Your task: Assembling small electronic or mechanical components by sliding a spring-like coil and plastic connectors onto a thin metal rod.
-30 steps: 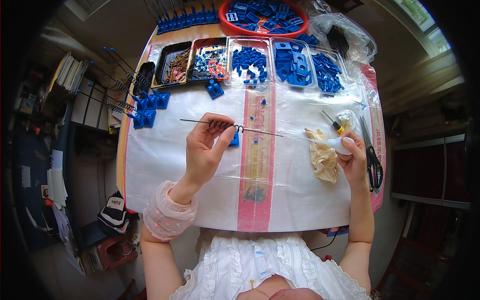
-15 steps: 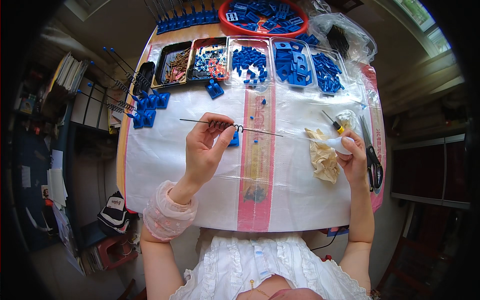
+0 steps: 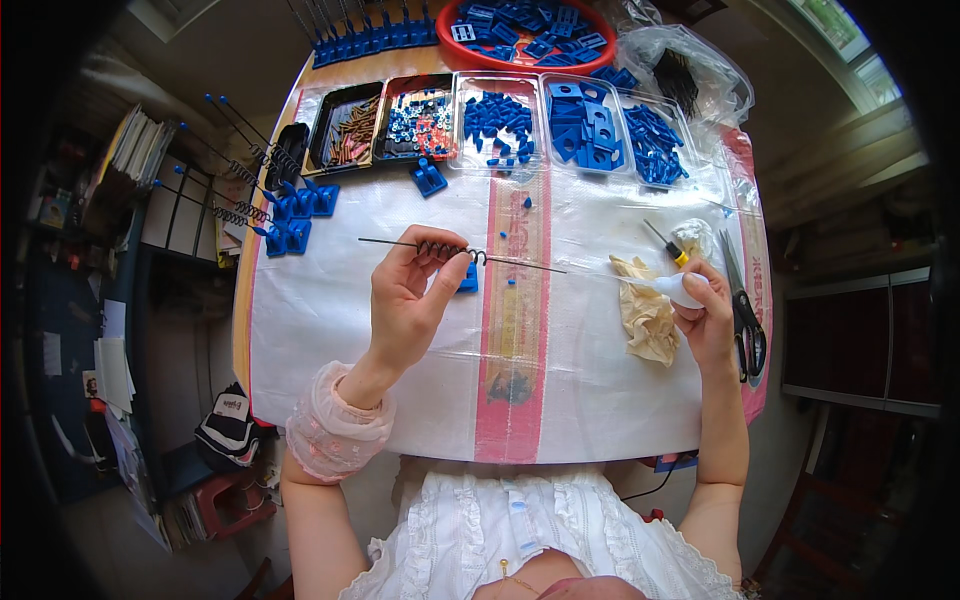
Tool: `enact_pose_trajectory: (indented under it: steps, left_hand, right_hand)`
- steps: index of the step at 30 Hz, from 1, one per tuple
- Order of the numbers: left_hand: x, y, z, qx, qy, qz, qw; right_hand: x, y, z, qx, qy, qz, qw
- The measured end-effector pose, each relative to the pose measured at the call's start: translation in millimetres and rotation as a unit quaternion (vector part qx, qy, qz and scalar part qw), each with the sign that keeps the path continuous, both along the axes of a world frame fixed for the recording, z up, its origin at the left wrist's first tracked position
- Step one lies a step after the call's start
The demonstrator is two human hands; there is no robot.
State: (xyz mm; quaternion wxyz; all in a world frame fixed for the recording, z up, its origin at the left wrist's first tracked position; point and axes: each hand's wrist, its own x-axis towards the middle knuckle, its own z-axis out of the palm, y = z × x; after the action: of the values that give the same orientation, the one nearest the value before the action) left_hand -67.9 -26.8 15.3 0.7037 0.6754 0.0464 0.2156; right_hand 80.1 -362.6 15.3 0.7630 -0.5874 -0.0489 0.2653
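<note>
My left hand (image 3: 410, 300) pinches a thin metal rod (image 3: 520, 265) that lies level above the table, with a short coil spring (image 3: 445, 250) threaded on it at my fingertips. A small blue plastic piece (image 3: 468, 280) shows just under the rod beside my thumb. My right hand (image 3: 708, 320) grips a small white squeeze bottle (image 3: 675, 289) whose nozzle points left toward the rod's right end. A crumpled tan cloth (image 3: 645, 310) lies just left of that hand.
Trays of blue plastic parts (image 3: 590, 125), brown pieces (image 3: 348, 128) and mixed small bits (image 3: 418, 120) line the far edge, with a red bowl (image 3: 530, 25) behind. Finished blue rod assemblies (image 3: 290, 215) lie at left. Scissors (image 3: 745, 320) and a yellow-handled tool (image 3: 668, 245) rest at right.
</note>
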Motion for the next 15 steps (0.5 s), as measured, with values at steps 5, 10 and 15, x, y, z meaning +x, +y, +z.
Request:
enact_pose_trajectory:
  steps: [5, 10, 15]
  left_hand:
    - [0.2, 0.2, -0.5, 0.001, 0.001, 0.002, 1.000]
    - [0.5, 0.2, -1.0, -0.001, 0.000, 0.002, 1.000]
    - [0.4, 0.4, -1.0, -0.002, 0.002, 0.001, 1.000]
  right_hand:
    - [-0.7, 0.1, 0.6, -0.004, 0.001, -0.004, 1.000]
    - [-1.1, 1.3, 2.1, -0.004, -0.002, -0.003, 1.000]
    - [-1.1, 1.9, 2.4, -0.011, -0.011, 0.000, 1.000]
